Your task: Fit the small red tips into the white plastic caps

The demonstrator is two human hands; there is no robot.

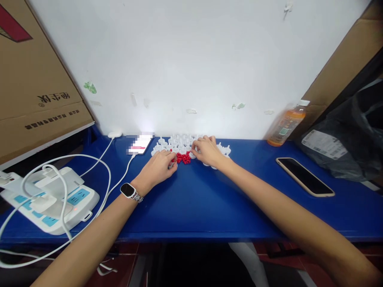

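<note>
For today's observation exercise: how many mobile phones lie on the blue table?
2. One phone lies near the wall, screen lit, cable attached, just beyond the left hand. The other phone, screen dark, lies to the right of the right hand.

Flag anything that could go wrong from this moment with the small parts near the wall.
The left hand and right hand work inside a tight cluster of white plastic pieces and red pieces; a nudge could scatter them. The charging cable runs close past the left wrist and might snag. The bottle could tip if bumped.
</note>
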